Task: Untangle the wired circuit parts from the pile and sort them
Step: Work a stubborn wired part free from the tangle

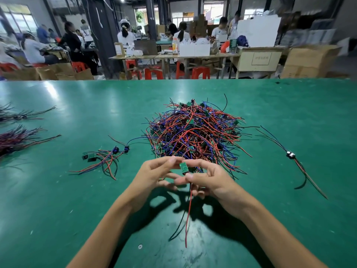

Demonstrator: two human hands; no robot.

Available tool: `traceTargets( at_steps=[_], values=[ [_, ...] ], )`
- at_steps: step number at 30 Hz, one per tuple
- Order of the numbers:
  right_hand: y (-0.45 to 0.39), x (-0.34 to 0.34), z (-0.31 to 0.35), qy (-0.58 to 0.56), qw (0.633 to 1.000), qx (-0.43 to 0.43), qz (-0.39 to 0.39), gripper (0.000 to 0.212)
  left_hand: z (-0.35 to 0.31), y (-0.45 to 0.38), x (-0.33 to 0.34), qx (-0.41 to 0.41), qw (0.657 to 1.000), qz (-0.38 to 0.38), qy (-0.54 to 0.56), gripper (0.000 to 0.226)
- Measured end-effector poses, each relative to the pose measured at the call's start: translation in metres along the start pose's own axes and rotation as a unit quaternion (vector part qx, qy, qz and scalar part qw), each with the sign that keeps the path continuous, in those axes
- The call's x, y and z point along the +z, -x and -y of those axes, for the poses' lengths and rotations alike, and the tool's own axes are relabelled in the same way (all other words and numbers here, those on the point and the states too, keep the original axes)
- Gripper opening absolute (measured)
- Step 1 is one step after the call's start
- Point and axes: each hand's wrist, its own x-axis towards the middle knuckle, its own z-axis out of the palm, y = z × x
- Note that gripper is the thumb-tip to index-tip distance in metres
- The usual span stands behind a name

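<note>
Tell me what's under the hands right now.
Under the left hand and right hand, which hold a small green board, red and black wires hang to the green table, crossing the hands' shadows. The fingers hide where the wires join the board.

the big tangled wire pile (195, 132) sits mid-table and blocks the straight path forward. left of it is a small sorted bunch (102, 157), with open green table (77, 209) between them and all along the near edge. far left edge has two wire bundles (17, 138). right side has one wired part (289, 154), lots of bare mat around it.
</note>
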Motion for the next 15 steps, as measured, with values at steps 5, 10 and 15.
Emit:
traceTargets(
  at_steps=[5, 10, 15],
  values=[
    [0.003, 0.001, 0.004, 0.09, 0.995, -0.048, 0.003, 0.032, -0.001, 0.001, 0.001, 0.029, 0.999, -0.014, 0.03, 0.043],
    [-0.002, 0.001, 0.005, 0.077, 0.994, -0.026, -0.079, 0.04, 0.0, 0.001, 0.003, 0.066, 0.997, 0.043, 0.024, 0.044],
    [-0.004, 0.005, 0.006, -0.078, 0.995, -0.043, -0.039, 0.043, -0.007, 0.014, 0.002, -0.03, 0.979, 0.199, -0.024, 0.032]
  ],
)
